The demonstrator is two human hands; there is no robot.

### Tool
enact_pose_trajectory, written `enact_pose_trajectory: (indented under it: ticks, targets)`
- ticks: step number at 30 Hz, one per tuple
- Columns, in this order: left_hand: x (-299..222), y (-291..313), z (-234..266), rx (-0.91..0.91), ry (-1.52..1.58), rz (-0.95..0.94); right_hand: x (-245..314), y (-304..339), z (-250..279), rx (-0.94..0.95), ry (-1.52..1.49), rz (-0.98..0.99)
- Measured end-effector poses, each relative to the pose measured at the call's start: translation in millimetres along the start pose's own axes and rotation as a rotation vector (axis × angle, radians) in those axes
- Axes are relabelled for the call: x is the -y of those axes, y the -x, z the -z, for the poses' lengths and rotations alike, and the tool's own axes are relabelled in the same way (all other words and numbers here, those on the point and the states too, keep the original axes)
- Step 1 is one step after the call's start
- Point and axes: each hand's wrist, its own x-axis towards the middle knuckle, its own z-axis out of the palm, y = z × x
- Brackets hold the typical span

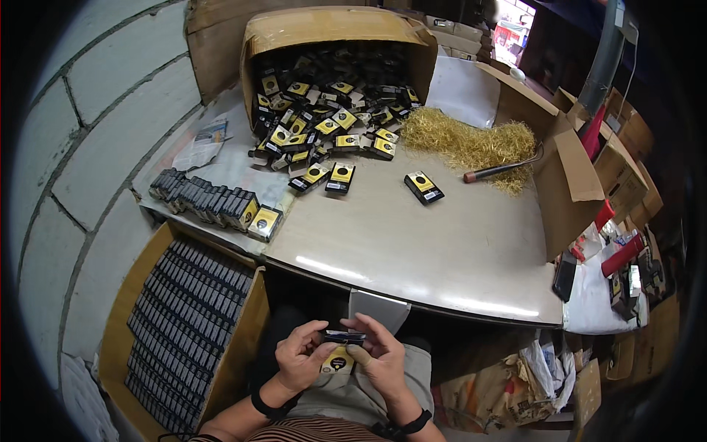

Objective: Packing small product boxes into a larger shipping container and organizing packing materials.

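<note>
My left hand (297, 358) and my right hand (381, 356) are together over my lap, below the table's near edge. Between them they hold a small yellow-and-black box (337, 362), thumbs on its front face. Dark, thin edges show at the box's upper end; whether these are flaps or contents I cannot tell. On the table lie a single like box (423, 188) and two more, one a yellow-and-black box (340, 177) near the pile. A tight row of boxes (210, 200) stands at the table's left edge.
A large carton (339, 28) on its side spills a heap of small boxes (324, 121). Gold shredded filler (471, 140) and a brown-handled corded tool (486, 174) lie right of it. An open carton (118, 317) packed with boxes stands at my left. A phone (565, 276) rests far right.
</note>
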Motion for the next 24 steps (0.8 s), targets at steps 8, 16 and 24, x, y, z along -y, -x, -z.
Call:
enact_pose_trajectory:
  ticks: [8,16,24]
  targets:
    - [-0.8,-2.0,1.8,0.017,0.018,0.031,-4.7,4.7,1.8,0.023,0.056,-0.016]
    - [-6.8,-32.4,26.3,0.407,0.181,0.439,-6.0,12.9,15.7,0.115,0.467,-0.176]
    - [-31.6,-32.8,23.6,0.709,-0.144,0.118,15.6,15.7,37.9,0.180,0.660,-0.054]
